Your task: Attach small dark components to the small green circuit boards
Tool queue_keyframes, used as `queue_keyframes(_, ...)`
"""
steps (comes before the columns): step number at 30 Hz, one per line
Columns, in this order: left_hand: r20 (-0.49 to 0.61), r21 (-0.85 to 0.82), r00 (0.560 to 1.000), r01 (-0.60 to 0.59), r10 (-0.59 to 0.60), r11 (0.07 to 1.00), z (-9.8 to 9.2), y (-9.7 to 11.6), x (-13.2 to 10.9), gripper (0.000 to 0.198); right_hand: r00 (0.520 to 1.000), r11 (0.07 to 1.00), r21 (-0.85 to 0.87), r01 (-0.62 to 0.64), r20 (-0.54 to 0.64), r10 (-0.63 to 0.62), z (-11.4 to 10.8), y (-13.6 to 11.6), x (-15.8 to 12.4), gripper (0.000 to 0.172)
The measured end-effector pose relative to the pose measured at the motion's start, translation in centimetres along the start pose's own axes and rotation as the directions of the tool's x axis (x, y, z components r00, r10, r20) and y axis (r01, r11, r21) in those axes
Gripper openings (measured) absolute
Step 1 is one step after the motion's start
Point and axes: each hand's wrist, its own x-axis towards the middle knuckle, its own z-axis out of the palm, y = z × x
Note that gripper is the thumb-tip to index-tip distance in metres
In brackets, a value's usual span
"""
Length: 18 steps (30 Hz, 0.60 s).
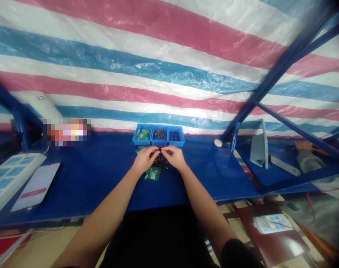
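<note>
My left hand (144, 159) and my right hand (174, 156) meet over the middle of the blue table (97, 175), fingertips pinched together on a small dark part (160, 149). Under and between them lies a pile of small dark parts (160, 161). A green circuit board (153, 173) rests flat just in front of the hands. Another green board peeks out behind my left hand. Just beyond stand three joined blue bins (158, 135): green boards in the left one, small dark pieces in the middle and right ones.
A white power strip (7, 178) and a phone (37, 186) lie at the left. A small white round object (218, 143) sits right of the bins. Blue frame struts (270, 78) rise at right. On the neighbouring table another person's hand (305, 146) rests beside a standing grey panel (258, 149).
</note>
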Motion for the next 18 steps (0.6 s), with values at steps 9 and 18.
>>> queue_keyframes(9,-0.081,-0.024,0.995,-0.055,0.052,0.998,0.29,-0.34,-0.03,0.024,1.0,1.0,-0.022,-0.017,0.005,0.017,0.01,-0.2,0.03,0.019)
queue_keyframes(18,-0.023,0.004,0.999,-0.025,0.026,1.0,-0.3,0.37,0.07,0.027,1.0,1.0,0.004,0.008,0.011,-0.008,0.18,0.27,0.01,0.019)
